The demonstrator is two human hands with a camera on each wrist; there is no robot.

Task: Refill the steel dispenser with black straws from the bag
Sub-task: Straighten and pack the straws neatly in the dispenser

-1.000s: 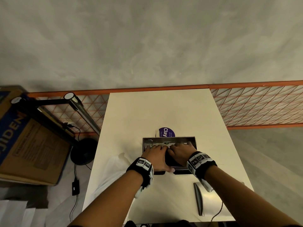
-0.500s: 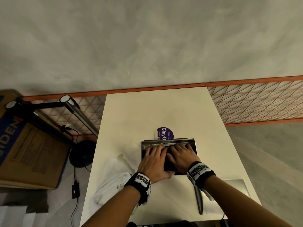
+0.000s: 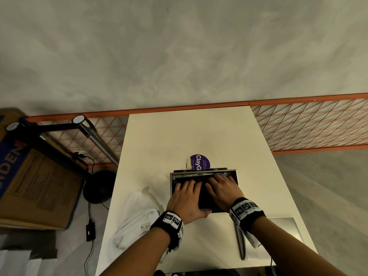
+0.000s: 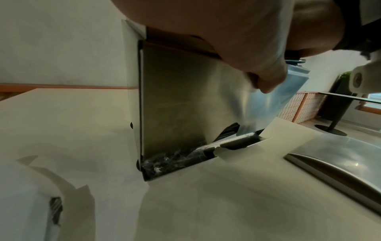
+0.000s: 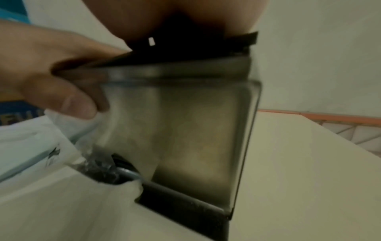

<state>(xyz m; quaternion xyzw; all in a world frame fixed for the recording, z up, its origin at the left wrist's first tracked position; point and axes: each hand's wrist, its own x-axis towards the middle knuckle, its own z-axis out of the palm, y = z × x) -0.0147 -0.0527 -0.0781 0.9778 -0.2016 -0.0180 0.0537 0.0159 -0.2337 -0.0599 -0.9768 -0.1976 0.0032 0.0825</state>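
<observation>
The open steel dispenser (image 3: 171, 188) stands mid-table, filled with black straws (image 3: 205, 198). My left hand (image 3: 185, 194) lies flat on the straws at the left, fingers straight, with its thumb (image 5: 68, 104) against the front wall. To its right, my right hand (image 3: 223, 188) also lies flat on the straws, fingers spread toward the far rim. In the left wrist view the dispenser's front (image 4: 175, 97) shows wrapped straws (image 4: 175, 159) in its bottom slot. The white bag (image 3: 135, 220) lies on the table left of the dispenser.
The steel lid (image 3: 284, 228) lies at the table's near right corner. A purple round label (image 3: 200, 162) sits just behind the dispenser. Left of the table stand a black lamp (image 3: 79, 126) and a cardboard box (image 3: 39, 186); orange mesh (image 3: 308, 124) runs behind.
Both hands have spread out flatter over the straws, fingers reaching toward the far rim. The dispenser, bag and lid have stayed where they were.
</observation>
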